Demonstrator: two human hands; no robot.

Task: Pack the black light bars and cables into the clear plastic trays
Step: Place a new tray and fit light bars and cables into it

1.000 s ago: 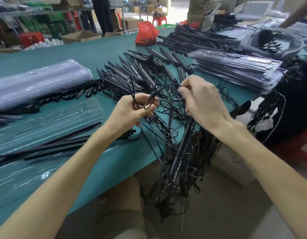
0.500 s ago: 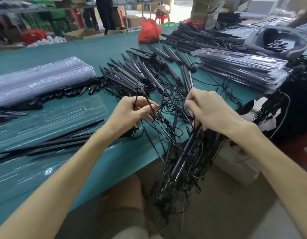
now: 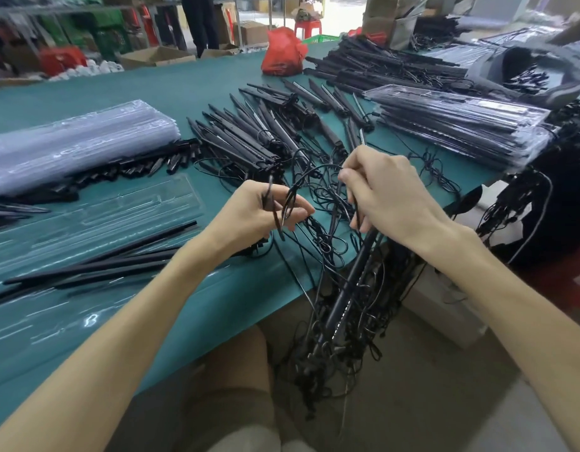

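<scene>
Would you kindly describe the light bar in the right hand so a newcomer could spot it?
At the near edge of the green table, a tangle of black cables spills toward the floor. The right hand grips the top of one light bar there. Unlike the bars lying flat on the table, it hangs steeply below the edge.

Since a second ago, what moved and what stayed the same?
The right hand dipped toward the table edge, then came back near the left hand, and the cable now arcs between them. Nothing was let go: both hands kept gripping cable, the right one also the hanging light bar. The trays and loose bars stayed put.
</scene>
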